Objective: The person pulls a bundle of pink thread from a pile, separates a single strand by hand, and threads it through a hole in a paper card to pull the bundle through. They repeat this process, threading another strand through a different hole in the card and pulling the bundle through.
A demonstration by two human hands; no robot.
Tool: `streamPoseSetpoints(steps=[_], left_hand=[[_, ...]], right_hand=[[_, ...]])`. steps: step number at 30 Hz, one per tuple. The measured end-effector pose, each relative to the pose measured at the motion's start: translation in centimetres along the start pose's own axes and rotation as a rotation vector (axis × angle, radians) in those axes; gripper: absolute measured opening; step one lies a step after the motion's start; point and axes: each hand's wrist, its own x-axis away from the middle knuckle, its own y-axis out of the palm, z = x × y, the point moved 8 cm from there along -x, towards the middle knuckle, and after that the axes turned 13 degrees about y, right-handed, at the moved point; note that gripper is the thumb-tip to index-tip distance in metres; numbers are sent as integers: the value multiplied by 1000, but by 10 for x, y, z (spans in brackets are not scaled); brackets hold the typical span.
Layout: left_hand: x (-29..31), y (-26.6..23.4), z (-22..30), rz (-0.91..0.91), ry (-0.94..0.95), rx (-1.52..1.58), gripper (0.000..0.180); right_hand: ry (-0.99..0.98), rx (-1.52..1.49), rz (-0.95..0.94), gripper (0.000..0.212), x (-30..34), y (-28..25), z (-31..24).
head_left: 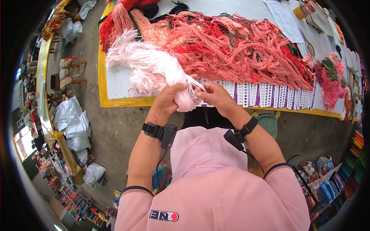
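A: Item one, held skein of thread (154, 71)?
B: Pale pink, near white.
A: Thread heap (239, 46)?
B: Salmon, coral, red, some dark green strands.
A: Punched cards (266, 95)?
B: White, purple stripes.
A: Desk (115, 82)?
B: Light grey, yellow border.
A: Wrist straps (153, 130)?
B: Black.
A: Garment (216, 192)?
B: Pink, navy cuffs.

head cam | worn high | faces straight down | close over table edge (115, 102)
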Motion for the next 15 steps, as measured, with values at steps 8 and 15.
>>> streamPoseSetpoints(steps=[8, 15], left_hand=[[1, 7, 2, -22, 14, -224, 67], [-1, 9, 4, -59, 49, -215, 69]], right_hand=[[27, -132, -19, 18, -3, -6, 10], [30, -189, -54, 15, -4, -7, 12]])
